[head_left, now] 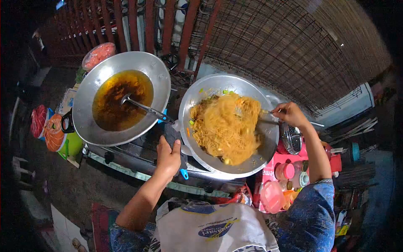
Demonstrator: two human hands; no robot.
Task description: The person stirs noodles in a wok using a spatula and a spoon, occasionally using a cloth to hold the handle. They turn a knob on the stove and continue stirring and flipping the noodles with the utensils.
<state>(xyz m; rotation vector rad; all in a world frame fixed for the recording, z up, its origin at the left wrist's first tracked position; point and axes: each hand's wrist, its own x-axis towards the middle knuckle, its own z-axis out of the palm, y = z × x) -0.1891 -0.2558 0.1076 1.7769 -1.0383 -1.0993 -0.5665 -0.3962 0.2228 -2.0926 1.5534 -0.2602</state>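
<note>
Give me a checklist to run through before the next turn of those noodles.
1. Left hand steadying: ok, holding the dark pad beside the noodle pan.
2. Right hand grip: ok, closed on the utensil.
3. Noodles contained: ok, heaped within the rim.
4. Ladle out of the way: not ok, I'd say; its handle juts over the other pan towards the left hand.
5. Heat: cannot tell; no flame shows.

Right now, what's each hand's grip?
Left hand: closed, holding dark cloth at the noodle wok.
Right hand: closed, holding a utensil in the noodles.
</note>
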